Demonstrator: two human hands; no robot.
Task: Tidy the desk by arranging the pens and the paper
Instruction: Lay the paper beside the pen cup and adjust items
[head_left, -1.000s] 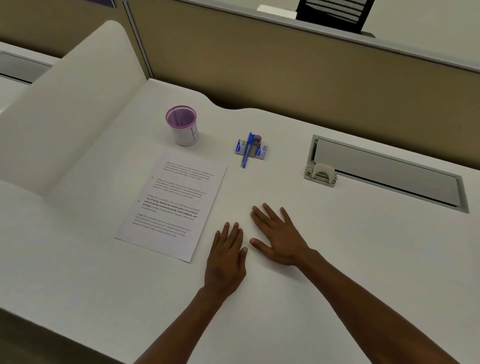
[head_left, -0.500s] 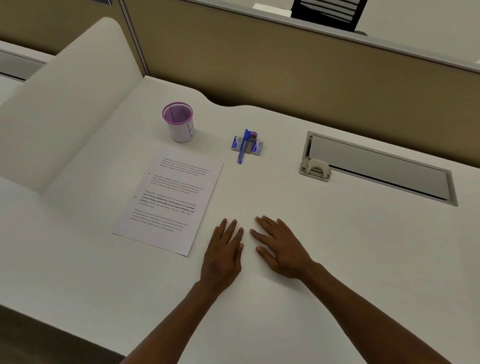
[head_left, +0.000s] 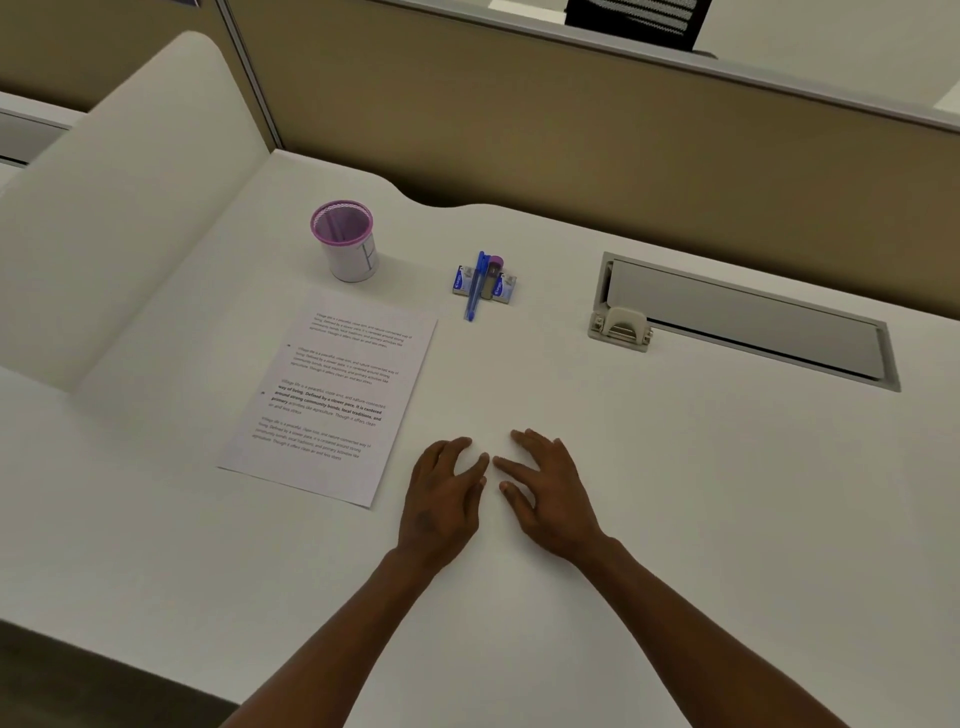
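Two hands, left hand (head_left: 441, 499), right hand (head_left: 550, 493), relaxed, holding nothing; purple-rimmed cup (head_left: 345, 241) contents unclear.

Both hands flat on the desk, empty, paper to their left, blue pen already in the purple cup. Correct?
Not the pen. The head view shows the blue pen lying on the desk across small boxes, right of the purple cup. Left hand and right hand are empty on the desk, right of the paper.

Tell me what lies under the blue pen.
The blue pen lies across small blue-and-white boxes, beside a purple-capped tube; its tip reaches past them over the desk. What the pen and tube cover cannot be seen.
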